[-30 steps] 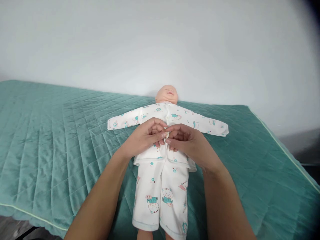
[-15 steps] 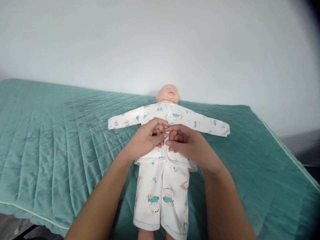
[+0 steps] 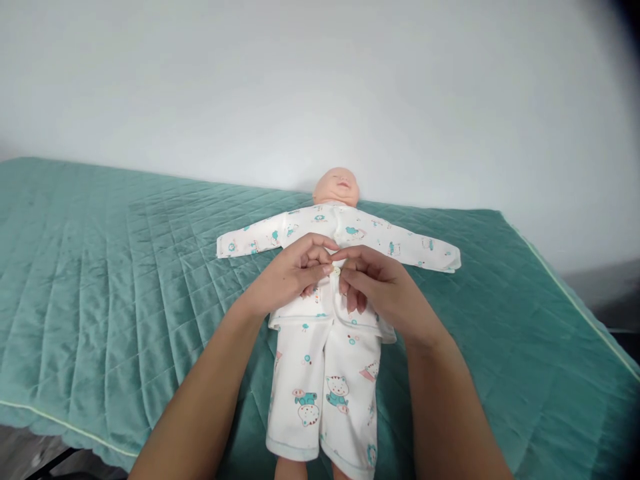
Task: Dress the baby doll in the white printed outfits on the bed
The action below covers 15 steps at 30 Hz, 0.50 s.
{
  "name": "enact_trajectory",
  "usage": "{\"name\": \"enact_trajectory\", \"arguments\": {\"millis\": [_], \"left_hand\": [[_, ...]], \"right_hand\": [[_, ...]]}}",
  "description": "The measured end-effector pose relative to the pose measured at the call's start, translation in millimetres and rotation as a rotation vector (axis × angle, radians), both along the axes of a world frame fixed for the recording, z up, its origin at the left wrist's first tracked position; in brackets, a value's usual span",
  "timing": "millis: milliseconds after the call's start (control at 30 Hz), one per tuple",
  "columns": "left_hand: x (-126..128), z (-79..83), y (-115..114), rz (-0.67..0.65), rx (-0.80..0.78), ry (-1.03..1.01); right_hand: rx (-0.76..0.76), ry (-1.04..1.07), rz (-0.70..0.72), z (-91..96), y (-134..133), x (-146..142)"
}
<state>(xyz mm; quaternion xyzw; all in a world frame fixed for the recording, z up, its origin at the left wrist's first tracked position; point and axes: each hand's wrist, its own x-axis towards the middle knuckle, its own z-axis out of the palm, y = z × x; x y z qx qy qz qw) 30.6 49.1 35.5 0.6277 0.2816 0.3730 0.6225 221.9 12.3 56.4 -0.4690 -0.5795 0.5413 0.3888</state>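
Observation:
A baby doll point(image 3: 336, 185) lies on its back, dressed in a white printed shirt point(image 3: 310, 223) and matching trousers point(image 3: 300, 373). Its sleeves stretch out to both sides. My left hand point(image 3: 297, 270) pinches the shirt's front edge at the middle of the belly. From the other side my right hand point(image 3: 377, 277) is closed on the opposite edge, its fingertips almost meeting the left ones. Between my thumbs a small pale button point(image 3: 337, 271) shows on the shirt front. Part of the shirt's chest is hidden behind my fingers.
A green quilted cover point(image 3: 125, 280) lies under the doll, with a light piped edge at the right and lower left. Behind it rises a plain pale wall point(image 3: 320, 87). Grey floor point(image 3: 30, 453) shows at the lower left.
My right thumb has shifted slightly up and right, and the button now shows between my thumbs. My left hand has barely moved. The doll lies as before.

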Motion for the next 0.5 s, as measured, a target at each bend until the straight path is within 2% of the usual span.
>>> {"name": "enact_trajectory", "arguments": {"millis": [500], "left_hand": [[-6.0,8.8,-4.1,-0.069,-0.036,0.122]], "right_hand": [[-0.032,0.018,-0.018,-2.0,0.5,0.1]]}}
